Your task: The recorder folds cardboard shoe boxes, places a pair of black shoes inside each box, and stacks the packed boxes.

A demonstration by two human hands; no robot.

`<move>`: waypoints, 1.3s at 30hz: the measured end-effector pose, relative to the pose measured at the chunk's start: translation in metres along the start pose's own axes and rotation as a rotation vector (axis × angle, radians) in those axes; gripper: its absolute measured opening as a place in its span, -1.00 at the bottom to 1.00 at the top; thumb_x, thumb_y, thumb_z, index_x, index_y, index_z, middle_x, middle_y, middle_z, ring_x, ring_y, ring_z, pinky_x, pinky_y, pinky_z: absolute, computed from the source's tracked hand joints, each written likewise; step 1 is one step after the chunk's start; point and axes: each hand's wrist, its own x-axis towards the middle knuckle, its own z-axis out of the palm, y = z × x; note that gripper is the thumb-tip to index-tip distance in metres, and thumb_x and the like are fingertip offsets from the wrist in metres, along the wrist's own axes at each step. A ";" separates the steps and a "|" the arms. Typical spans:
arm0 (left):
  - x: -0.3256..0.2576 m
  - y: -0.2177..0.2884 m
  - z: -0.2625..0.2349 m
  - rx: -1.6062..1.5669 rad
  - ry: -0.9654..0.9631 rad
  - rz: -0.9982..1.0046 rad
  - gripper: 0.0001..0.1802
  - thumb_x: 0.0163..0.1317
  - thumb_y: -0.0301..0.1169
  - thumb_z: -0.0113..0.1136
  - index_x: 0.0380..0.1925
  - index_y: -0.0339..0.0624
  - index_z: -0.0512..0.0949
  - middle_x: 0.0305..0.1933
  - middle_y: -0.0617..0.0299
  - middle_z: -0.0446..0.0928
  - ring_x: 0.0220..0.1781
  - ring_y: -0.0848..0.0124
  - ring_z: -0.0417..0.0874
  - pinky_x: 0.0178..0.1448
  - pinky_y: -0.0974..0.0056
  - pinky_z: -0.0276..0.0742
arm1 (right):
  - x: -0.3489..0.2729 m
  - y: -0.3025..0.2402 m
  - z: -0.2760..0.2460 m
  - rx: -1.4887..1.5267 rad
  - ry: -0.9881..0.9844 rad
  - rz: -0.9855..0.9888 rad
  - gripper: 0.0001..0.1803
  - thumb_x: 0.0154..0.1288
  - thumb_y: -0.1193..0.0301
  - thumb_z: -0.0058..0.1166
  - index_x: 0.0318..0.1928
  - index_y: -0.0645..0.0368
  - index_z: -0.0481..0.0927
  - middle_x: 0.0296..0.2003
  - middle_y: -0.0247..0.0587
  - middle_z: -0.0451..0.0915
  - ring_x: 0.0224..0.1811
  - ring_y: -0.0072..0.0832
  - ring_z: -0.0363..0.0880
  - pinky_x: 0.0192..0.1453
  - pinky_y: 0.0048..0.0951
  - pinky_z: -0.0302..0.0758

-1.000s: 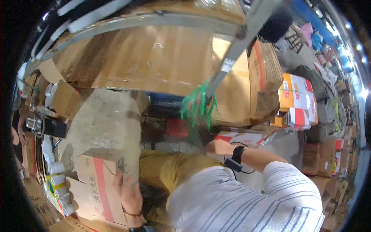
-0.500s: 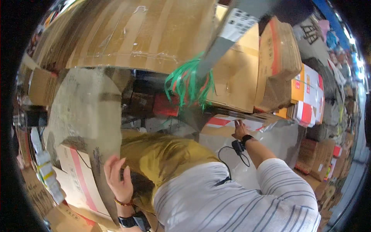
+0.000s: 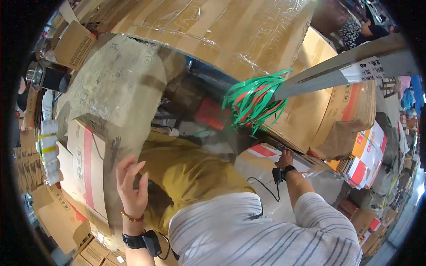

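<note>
My left hand [image 3: 132,188] is raised beside my left leg, its fingers loosely bent and apart, and nothing is in it. A white carton with a pink stripe [image 3: 88,164] stands just to its left. Farther off, on the right, my right hand [image 3: 284,160] reaches to the edge of a flattened carton [image 3: 264,151] with a red stripe, under a large open box [image 3: 297,119]. Its fingers close on that edge; the fingertips are partly hidden. Both wrists wear black straps with small devices and cables.
A grey post [image 3: 324,82] slants in from the right, with green and red plastic strips [image 3: 257,99] hanging at its end. Above lies a big taped carton [image 3: 213,35]. Folded cartons [image 3: 348,113] and orange-white packs [image 3: 368,150] stack at right. A worn grey surface [image 3: 120,75] is at left.
My view has swung, so the post and strips now sit farther right. My right hand stays at the flattened carton's edge. My left hand remains raised and empty.
</note>
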 end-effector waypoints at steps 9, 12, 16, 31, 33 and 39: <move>0.014 0.012 0.002 0.052 -0.045 0.016 -0.70 0.05 -0.61 0.19 -0.15 -0.20 0.59 0.09 0.02 0.42 0.07 0.14 0.50 0.11 0.18 0.43 | -0.033 -0.038 -0.008 -0.047 0.170 0.086 -0.14 -0.09 0.15 0.31 0.22 0.19 0.26 0.26 0.04 0.20 0.31 -0.09 0.20 0.35 -0.14 0.23; 0.011 0.008 0.002 0.036 -0.028 0.015 -0.70 0.04 -0.61 0.19 -0.16 -0.19 0.60 0.09 0.03 0.42 0.05 0.15 0.51 0.10 0.20 0.44 | -0.040 -0.055 0.004 -0.014 0.120 0.112 -0.48 0.13 0.22 0.13 0.11 0.12 0.45 0.12 0.03 0.46 0.08 -0.10 0.51 0.14 -0.12 0.44; 0.017 0.014 0.004 -0.044 -0.032 0.016 -0.70 0.03 -0.60 0.21 -0.17 -0.18 0.61 0.08 0.03 0.43 0.04 0.15 0.51 0.10 0.21 0.46 | -0.011 -0.037 0.040 -0.428 -0.052 -0.124 -0.66 0.18 0.27 0.03 -0.05 0.08 0.61 -0.10 -0.05 0.62 -0.04 -0.07 0.60 0.05 -0.13 0.50; -0.037 -0.014 -0.036 -0.169 0.151 0.034 -0.73 0.00 -0.62 0.24 -0.23 -0.20 0.61 0.02 0.06 0.47 -0.02 0.15 0.55 0.00 0.19 0.53 | -0.177 -0.119 -0.240 -0.539 0.071 -0.674 -0.68 0.04 0.21 0.06 -0.43 0.26 0.63 -0.45 0.12 0.61 -0.36 0.02 0.62 -0.23 -0.08 0.57; -0.046 -0.018 -0.040 -0.231 0.185 0.042 -0.73 -0.01 -0.62 0.24 -0.24 -0.19 0.61 -0.01 0.06 0.49 -0.03 0.15 0.56 -0.02 0.18 0.54 | -0.218 -0.143 -0.292 -0.504 0.143 -0.706 -0.63 0.05 0.18 0.06 -0.48 0.30 0.62 -0.50 0.13 0.59 -0.41 0.04 0.60 -0.25 -0.08 0.56; -0.094 -0.036 -0.055 -0.239 0.318 0.104 -0.73 -0.06 -0.62 0.27 -0.28 -0.17 0.62 -0.10 0.09 0.54 -0.07 0.15 0.58 -0.02 0.18 0.53 | -0.354 -0.218 -0.415 -0.859 0.295 -0.686 -0.50 0.01 0.02 0.09 -0.59 0.30 0.57 -0.60 0.13 0.53 -0.46 0.05 0.56 -0.23 -0.07 0.48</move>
